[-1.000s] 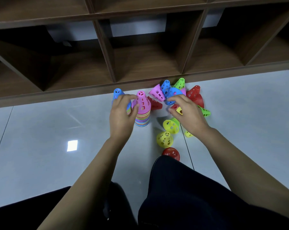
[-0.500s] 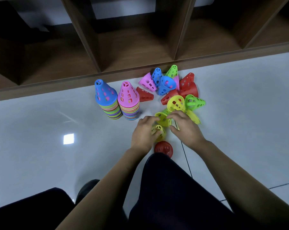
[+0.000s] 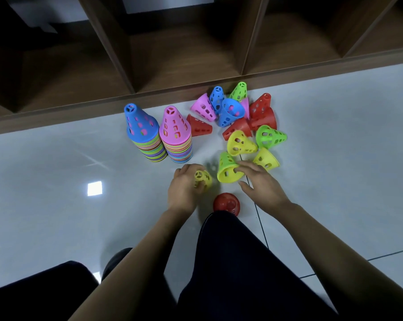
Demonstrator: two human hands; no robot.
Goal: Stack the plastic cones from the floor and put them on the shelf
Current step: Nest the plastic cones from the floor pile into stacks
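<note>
My left hand (image 3: 184, 188) is clenched round a small yellow cone (image 3: 203, 179), at 6 o'clock from the pink-topped stack (image 3: 176, 135). My right hand (image 3: 261, 185) lies loose, its fingers resting on the yellow-and-green pair (image 3: 228, 171) at 3 o'clock of that cone, thumb clear. I'd turn the held cone tip-up and seat it squarely, rims flush, before reaching for the loose cones (image 3: 239, 117) at 1 o'clock by the shelf (image 3: 184, 56).
</note>
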